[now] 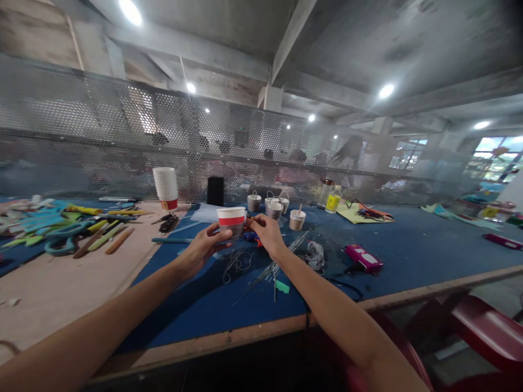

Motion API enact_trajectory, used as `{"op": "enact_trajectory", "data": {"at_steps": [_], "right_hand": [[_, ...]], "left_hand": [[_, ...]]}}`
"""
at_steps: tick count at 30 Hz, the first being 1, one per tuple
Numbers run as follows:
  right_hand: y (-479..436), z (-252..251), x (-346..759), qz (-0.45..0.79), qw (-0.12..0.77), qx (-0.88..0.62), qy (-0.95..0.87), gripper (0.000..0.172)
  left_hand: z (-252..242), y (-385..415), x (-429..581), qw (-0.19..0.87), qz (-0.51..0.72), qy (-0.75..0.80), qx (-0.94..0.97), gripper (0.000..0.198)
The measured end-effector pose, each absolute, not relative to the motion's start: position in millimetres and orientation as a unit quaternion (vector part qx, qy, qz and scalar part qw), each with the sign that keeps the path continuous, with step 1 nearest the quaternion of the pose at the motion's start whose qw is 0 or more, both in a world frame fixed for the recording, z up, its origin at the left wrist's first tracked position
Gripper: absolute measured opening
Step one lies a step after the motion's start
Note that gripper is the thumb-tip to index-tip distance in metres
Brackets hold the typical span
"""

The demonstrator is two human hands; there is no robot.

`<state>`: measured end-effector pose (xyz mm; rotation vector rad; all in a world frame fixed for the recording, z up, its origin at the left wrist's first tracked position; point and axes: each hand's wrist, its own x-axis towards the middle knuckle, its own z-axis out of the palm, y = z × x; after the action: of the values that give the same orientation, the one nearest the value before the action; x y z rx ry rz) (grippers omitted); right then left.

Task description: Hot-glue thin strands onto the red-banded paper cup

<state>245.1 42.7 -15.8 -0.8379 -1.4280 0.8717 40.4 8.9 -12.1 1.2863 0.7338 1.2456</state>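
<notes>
My left hand (206, 245) is wrapped round a paper cup (231, 220), white at the rim with a red band and a grey lower part. The cup is upright above the blue table top. At the cup's right side, the fingers of my right hand (265, 234) are pinched together; what is between them is too small to make out. Beneath the hands lie a loop of thin wire (237, 264) and a bundle of straight wires (272, 272). Just behind my right hand, a blue and orange object (252, 238) is partly hidden.
Several small grey buckets (254, 202) with wire handles stand behind my hands. Left are stacked paper cups (165, 188), a black phone (215, 190), scissors (65, 239) and wooden-handled tools (118, 241). Right are bottles (334, 199) and a magenta device (363, 258). A perforated metal screen (180, 120) closes the back.
</notes>
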Motion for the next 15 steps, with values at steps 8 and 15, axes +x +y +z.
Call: {"op": "enact_trajectory", "data": {"at_steps": [8, 15], "right_hand": [[43.7, -17.0, 246.5, 0.372, 0.584, -0.361, -0.625, 0.024], [40.7, -13.7, 246.0, 0.374, 0.581, -0.371, -0.621, 0.025]], "left_hand": [[-13.7, 9.8, 38.5, 0.567, 0.521, 0.315, 0.555, 0.050], [-8.8, 5.5, 40.3, 0.566, 0.517, 0.321, 0.556, 0.054]]}}
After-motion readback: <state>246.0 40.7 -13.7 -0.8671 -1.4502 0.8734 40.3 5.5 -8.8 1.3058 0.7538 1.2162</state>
